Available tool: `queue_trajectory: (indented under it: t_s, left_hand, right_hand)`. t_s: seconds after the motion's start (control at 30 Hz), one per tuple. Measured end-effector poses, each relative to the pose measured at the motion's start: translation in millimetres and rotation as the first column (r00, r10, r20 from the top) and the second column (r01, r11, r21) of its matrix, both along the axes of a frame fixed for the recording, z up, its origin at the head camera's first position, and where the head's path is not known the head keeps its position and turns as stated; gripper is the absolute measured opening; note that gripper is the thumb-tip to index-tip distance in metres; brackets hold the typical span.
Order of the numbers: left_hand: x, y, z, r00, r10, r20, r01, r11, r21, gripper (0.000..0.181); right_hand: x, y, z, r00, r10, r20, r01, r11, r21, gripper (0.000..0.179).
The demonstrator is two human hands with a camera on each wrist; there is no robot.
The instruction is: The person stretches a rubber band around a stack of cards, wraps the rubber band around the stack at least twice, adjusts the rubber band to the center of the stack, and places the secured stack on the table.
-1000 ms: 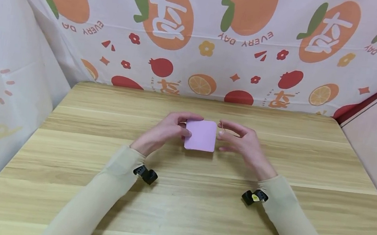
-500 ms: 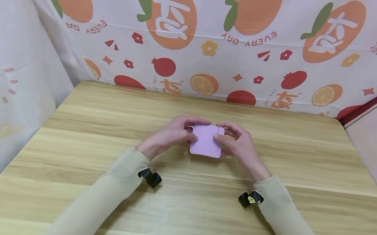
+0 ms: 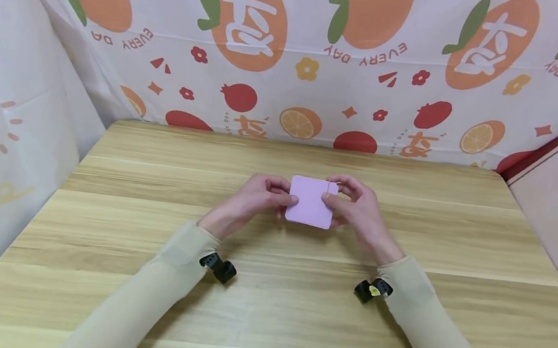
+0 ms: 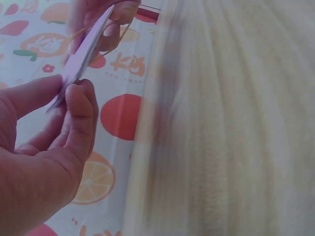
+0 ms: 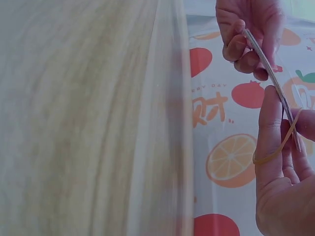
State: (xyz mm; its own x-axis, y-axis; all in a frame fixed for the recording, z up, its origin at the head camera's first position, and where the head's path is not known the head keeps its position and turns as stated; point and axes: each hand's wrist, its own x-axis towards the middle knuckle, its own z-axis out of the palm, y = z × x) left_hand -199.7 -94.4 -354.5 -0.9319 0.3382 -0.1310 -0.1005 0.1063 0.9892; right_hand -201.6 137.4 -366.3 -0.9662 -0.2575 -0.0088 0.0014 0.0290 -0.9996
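A thin stack of lilac square cards (image 3: 308,208) with rounded corners is held up over the table between both hands. My left hand (image 3: 258,199) pinches its left edge, thumb on the front face and curled fingers behind. At the opposite edge, my right hand (image 3: 361,209) pinches the stack with its thumb in front. A tan rubber band (image 5: 278,151) loops over a right finger and across the stack's right end. In the right wrist view the stack (image 5: 269,71) appears edge-on, slightly bent, with layers visible. The left wrist view also shows the stack (image 4: 81,61) nearly edge-on.
A wood-grain table (image 3: 260,318) spreads under both forearms. Behind it hangs a white cloth (image 3: 174,1) printed with fruit, and further cloths close off the left and right sides. A small black camera (image 3: 218,267) is strapped at each wrist.
My right hand has come in from beside the stack and now pinches its right edge. The band now crosses the stack's right end. My left fingers have slid off the top edge.
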Motion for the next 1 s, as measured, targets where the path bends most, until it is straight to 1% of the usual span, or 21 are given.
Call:
queue_trajectory:
  t_s: [0.17, 0.33, 0.43, 0.53, 0.7, 0.83, 1.0]
  left_hand:
    - [1.3, -0.5, -4.2, 1.0, -0.001, -0.003, 0.001, 1.0, 0.031, 0.011]
    - [3.0, 0.8, -5.0, 0.999, -0.004, -0.037, 0.005, 1.0, 0.025, 0.01]
    - [3.7, 2.1, -4.9, 0.998, 0.0, -0.062, 0.002, 1.0, 0.027, 0.011]
    - [3.4, 2.8, -4.9, 0.996, 0.029, -0.082, -0.026, 0.999, 0.039, 0.012]
    - [1.6, 1.3, -3.9, 0.991, 0.096, -0.097, -0.091, 0.995, 0.052, 0.011]
    - [-0.2, -1.7, -2.8, 0.987, 0.134, -0.092, -0.127, 0.988, 0.083, 0.01]
    - [-1.7, -6.5, 0.0, 0.979, 0.186, -0.086, -0.174, 0.976, 0.131, 0.012]
  right_hand:
    - [0.1, -0.2, -0.1, 1.0, 0.016, -0.001, -0.016, 1.0, -0.009, 0.036]
    - [1.3, -1.1, -0.1, 0.999, 0.04, 0.013, -0.04, 0.999, -0.01, 0.034]
    - [2.2, -1.2, -0.8, 0.997, 0.067, 0.042, -0.066, 0.998, -0.007, 0.034]
    - [3.0, -1.4, -1.9, 0.992, 0.093, 0.081, -0.092, 0.996, -0.018, 0.037]
    - [3.8, -3.5, -4.8, 0.983, 0.122, 0.137, -0.11, 0.99, -0.093, 0.038]
    - [4.9, -6.8, -7.7, 0.979, 0.133, 0.153, -0.113, 0.985, -0.13, 0.031]
    - [8.4, -11.6, -11.2, 0.975, 0.159, 0.153, -0.138, 0.981, -0.139, 0.022]
